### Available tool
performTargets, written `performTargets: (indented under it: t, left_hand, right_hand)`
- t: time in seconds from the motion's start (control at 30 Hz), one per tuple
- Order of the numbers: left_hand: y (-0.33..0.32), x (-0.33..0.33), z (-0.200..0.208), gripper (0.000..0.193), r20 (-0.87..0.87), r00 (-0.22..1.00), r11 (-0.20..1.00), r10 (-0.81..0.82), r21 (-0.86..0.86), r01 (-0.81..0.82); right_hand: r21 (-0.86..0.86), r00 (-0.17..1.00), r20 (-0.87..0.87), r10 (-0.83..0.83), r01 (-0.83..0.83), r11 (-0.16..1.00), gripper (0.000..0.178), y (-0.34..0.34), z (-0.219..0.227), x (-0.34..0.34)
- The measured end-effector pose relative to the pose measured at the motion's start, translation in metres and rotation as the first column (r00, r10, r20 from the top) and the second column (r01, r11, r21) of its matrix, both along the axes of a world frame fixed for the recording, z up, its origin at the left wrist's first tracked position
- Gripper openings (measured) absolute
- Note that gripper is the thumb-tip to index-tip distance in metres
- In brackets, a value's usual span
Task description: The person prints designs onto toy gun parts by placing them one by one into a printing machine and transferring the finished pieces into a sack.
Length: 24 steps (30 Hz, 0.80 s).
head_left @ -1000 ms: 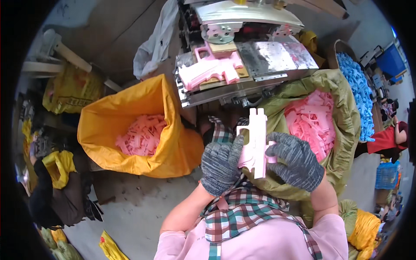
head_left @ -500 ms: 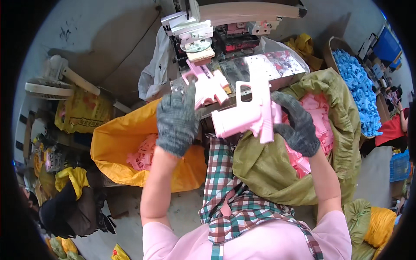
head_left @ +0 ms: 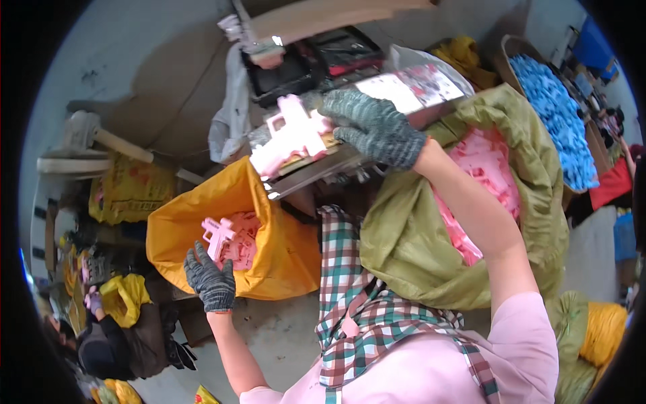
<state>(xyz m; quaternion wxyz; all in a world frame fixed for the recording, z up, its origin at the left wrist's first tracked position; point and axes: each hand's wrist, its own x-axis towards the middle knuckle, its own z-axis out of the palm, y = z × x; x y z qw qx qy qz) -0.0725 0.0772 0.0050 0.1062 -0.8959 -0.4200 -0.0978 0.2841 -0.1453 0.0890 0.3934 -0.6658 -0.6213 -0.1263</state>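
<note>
We spread left hand point(head_left: 211, 281) beside pink gun point(head_left: 218, 234) in orange sack point(head_left: 296, 262); right hand point(head_left: 334, 121) at second gun point(head_left: 296, 131) on surface point(head_left: 311, 175), pinch unclear; nudge could skew it.

A camera on the person's head looks down over the apron point(head_left: 367, 337) at six o'clock and faces the machine point(head_left: 346, 50) at twelve. The left hand point(head_left: 214, 281) at eight and the right hand point(head_left: 377, 128) at one are near; the blue pile point(head_left: 555, 124) past two is farther. Straight edges bend near the rim.
</note>
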Motion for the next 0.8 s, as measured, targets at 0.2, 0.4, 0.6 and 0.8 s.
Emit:
performTargets:
  t: [0.2,0.4,0.6,0.8]
  left_hand:
    - [-0.024,0.024,-0.015,0.062,0.116,0.887,0.874,-0.447,-0.156,0.461]
    - [-0.077,0.068,-0.017,0.049,0.273,0.681,0.593,-0.68,-0.342,0.729]
    - [-0.118,0.08,-0.014,0.048,0.254,0.68,0.539,-0.688,-0.449,0.713]
    - [-0.136,0.09,-0.018,0.045,0.246,0.622,0.442,-0.743,-0.518,0.733]
  right_hand:
    - [-0.47,0.974,-0.171,-0.151,0.054,0.881,0.031,-0.144,0.012,0.025]
    - [-0.859,0.78,0.235,-0.58,0.446,0.252,0.068,-0.248,-0.047,0.022]
    - [-0.741,0.722,0.403,-0.562,0.618,0.263,0.058,-0.266,-0.104,-0.046]
    - [-0.707,0.641,0.346,-0.685,0.658,0.259,0.047,-0.265,-0.07,-0.03]
